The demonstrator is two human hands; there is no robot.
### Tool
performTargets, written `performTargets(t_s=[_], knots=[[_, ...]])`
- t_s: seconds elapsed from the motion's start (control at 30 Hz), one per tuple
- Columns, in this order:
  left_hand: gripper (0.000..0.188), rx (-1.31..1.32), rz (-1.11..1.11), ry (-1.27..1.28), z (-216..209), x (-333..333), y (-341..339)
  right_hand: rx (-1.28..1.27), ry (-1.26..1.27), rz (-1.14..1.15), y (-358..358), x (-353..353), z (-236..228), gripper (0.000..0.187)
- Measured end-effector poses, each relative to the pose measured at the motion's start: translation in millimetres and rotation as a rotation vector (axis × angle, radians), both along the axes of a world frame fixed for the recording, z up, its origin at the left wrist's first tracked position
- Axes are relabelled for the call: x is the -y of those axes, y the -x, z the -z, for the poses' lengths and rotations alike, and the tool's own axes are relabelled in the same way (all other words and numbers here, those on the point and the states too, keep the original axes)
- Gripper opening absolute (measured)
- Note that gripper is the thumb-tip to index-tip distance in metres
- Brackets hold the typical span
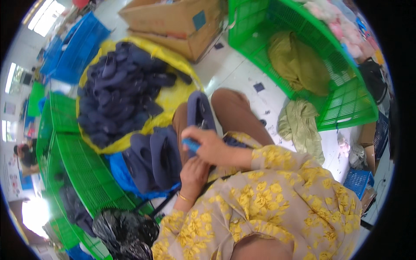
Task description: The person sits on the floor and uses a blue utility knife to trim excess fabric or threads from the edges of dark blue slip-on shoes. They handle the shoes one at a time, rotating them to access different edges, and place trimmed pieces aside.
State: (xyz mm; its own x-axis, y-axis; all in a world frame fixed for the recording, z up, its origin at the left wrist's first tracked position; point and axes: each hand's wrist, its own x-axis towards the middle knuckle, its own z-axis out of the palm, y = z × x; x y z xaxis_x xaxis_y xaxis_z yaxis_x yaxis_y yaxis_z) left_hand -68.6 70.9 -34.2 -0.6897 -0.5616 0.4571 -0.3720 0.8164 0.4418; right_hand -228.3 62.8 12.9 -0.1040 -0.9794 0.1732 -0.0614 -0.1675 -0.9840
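A navy, slipper-shaped fabric piece point(200, 106) with a long opening lies over my lap, between my brown-trousered knees. My right hand point(208, 145) is closed around a small blue-handled tool point(190, 144), held over the near part of this piece. A small metallic part shows just beyond the fingers; the tool's exact kind is unclear. Just below it, my left hand point(193, 175) is closed at the piece's near end, its fingertips partly hidden by the right hand. Similar navy pieces point(149, 158) rest beside my left knee on blue plastic sheeting point(118, 167).
A yellow sack point(184, 82) at the far left holds a large heap of navy pieces point(117, 86). Green crates point(89, 167) stand left, another green crate point(351, 102) right with olive cloth point(299, 65). A cardboard box point(169, 21) stands ahead; a black plastic bag point(123, 232) sits lower left.
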Motion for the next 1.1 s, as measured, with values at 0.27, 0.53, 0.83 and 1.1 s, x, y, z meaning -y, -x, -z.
performTargets(t_s=[0.27, 0.53, 0.83, 1.1], knots=[[0.046, 0.347, 0.136, -0.16, -47.0, 54.9, 15.9, 0.378, -0.247, -0.114, 32.9, -22.0, -6.0, 0.005], [0.012, 0.575, 0.281, 0.115, -79.4, 98.7, 38.4, 0.357, -0.271, -0.023, 64.6, -26.0, -31.6, 0.005], [0.022, -0.067, -0.207, -0.934, 0.1, 55.8, 102.9, 0.601, -0.215, 0.164, 104.1, -38.9, 4.1, 0.006], [0.019, 0.056, -0.204, -1.058, -38.6, 110.6, 120.4, 0.679, -0.4, 0.256, 118.1, -73.9, 38.9, 0.005]])
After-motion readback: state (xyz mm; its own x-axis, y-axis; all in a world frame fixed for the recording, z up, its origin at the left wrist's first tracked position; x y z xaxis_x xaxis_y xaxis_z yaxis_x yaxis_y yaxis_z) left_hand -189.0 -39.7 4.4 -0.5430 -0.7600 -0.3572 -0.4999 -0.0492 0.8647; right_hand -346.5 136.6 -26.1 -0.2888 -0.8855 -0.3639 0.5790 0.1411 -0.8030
